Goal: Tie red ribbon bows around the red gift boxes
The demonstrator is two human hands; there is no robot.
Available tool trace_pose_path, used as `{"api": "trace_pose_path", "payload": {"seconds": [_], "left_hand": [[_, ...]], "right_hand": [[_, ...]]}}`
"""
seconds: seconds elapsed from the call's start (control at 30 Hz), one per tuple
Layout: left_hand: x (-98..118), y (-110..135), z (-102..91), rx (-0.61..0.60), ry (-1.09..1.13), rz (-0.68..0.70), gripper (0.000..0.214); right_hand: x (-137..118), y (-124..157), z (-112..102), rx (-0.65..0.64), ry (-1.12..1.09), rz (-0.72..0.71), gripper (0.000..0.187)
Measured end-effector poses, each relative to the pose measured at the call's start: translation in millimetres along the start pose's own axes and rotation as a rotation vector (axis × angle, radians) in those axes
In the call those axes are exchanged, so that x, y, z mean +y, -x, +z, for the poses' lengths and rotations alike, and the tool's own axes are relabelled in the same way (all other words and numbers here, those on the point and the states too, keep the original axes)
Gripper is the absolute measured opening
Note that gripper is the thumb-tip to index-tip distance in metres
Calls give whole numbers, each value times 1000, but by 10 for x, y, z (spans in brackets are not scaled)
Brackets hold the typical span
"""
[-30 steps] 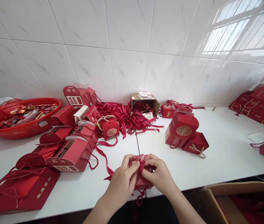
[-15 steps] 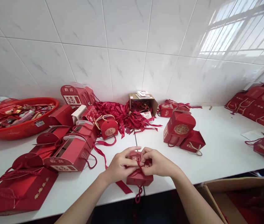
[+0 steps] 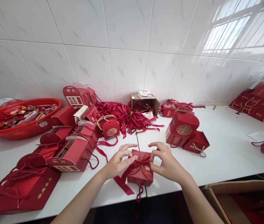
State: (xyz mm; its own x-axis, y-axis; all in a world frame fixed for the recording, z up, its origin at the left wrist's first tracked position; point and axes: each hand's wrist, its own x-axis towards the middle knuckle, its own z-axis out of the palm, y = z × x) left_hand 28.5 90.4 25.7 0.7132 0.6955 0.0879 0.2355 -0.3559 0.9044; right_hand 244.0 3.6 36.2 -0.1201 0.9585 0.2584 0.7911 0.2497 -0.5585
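A small red gift box (image 3: 140, 173) stands near the front edge of the white table (image 3: 220, 149). A red ribbon (image 3: 138, 162) runs across its top, and one tail trails down to the left. My left hand (image 3: 117, 161) pinches the ribbon at the box's left side with thumb and forefinger, other fingers spread. My right hand (image 3: 165, 161) pinches the ribbon at the right side in the same way. The two hands are apart, one on each side of the box.
Several red boxes (image 3: 183, 127) stand behind. A heap of red ribbons (image 3: 127, 116) and an open cardboard box (image 3: 145, 101) are at the wall. A red basin (image 3: 17, 118) of sweets is far left, red bags (image 3: 22, 186) front left, a carton (image 3: 243, 199) lower right.
My hands were bunched together over the box top, working the ribbon. Now they have drawn apart to either side, pulling the ribbon taut, and the box top shows.
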Motion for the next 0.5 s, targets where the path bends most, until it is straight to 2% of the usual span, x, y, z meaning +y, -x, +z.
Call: {"api": "trace_pose_path", "payload": {"seconds": [0.13, 0.23, 0.33, 0.37, 0.43, 0.47, 0.5], "left_hand": [[-111, 133, 19, 185, -566, 90, 27], [-163, 282, 77, 273, -727, 132, 23], [-193, 396, 169, 288, -612, 96, 23], [-210, 420, 204, 279, -530, 81, 21], [-257, 445, 275, 278, -372, 77, 13], [-284, 449, 307, 306, -311, 92, 11], [-307, 450, 332, 349, -267, 116, 18]], "right_hand": [[54, 95, 51, 88, 117, -1, 16], [85, 183, 92, 113, 90, -3, 20], [135, 286, 175, 60, -213, 20, 21], [155, 322, 222, 14, -356, 20, 29], [190, 391, 341, -65, -563, 12, 64], [200, 422, 405, -71, -598, 11, 81], [205, 450, 462, -51, -592, 14, 92]]}}
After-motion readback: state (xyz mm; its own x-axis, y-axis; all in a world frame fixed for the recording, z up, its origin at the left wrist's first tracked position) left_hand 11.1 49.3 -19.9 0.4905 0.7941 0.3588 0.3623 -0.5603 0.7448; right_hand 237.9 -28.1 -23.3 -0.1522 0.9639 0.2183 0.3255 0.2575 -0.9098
